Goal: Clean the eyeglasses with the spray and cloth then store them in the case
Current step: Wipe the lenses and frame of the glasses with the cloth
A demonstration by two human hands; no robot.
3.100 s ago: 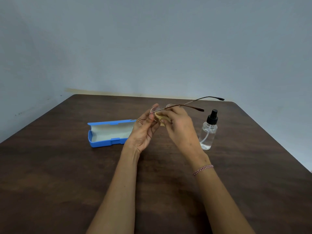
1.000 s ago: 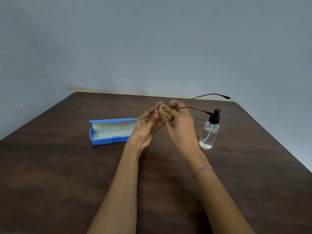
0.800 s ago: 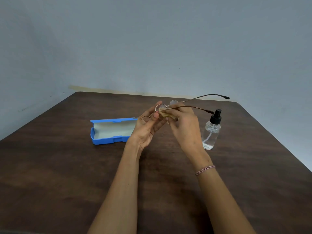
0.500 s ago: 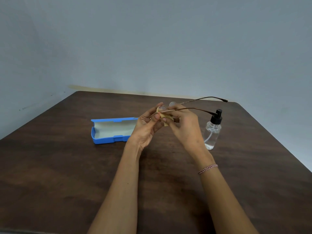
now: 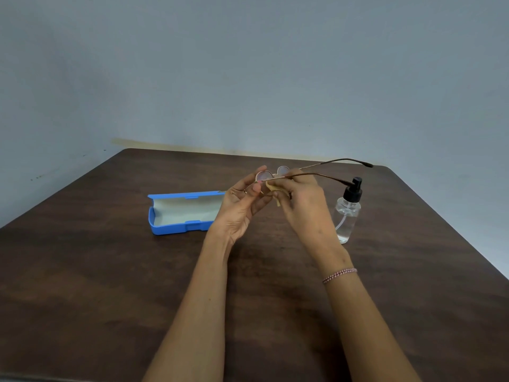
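Thin brown-framed eyeglasses (image 5: 316,175) are held above the table's middle, lenses toward me, temples open and pointing right. My left hand (image 5: 242,205) pinches the left lens rim. My right hand (image 5: 300,202) presses a small beige cloth (image 5: 276,194) against the frame near that lens. An open blue case (image 5: 176,216) with a pale lining lies on the table left of my hands. A clear spray bottle (image 5: 347,213) with a black pump stands upright just right of my right hand.
A dark brown wooden table (image 5: 110,271) fills the lower view, with its right edge angling down at the far right. A grey-blue wall (image 5: 248,78) stands behind the far edge. A braided bracelet (image 5: 339,274) circles my right wrist.
The cloth has slipped lower, off the left lens, which now shows bare. The glasses have tilted a little, and the temples have swung slightly. My hands have stayed in place.
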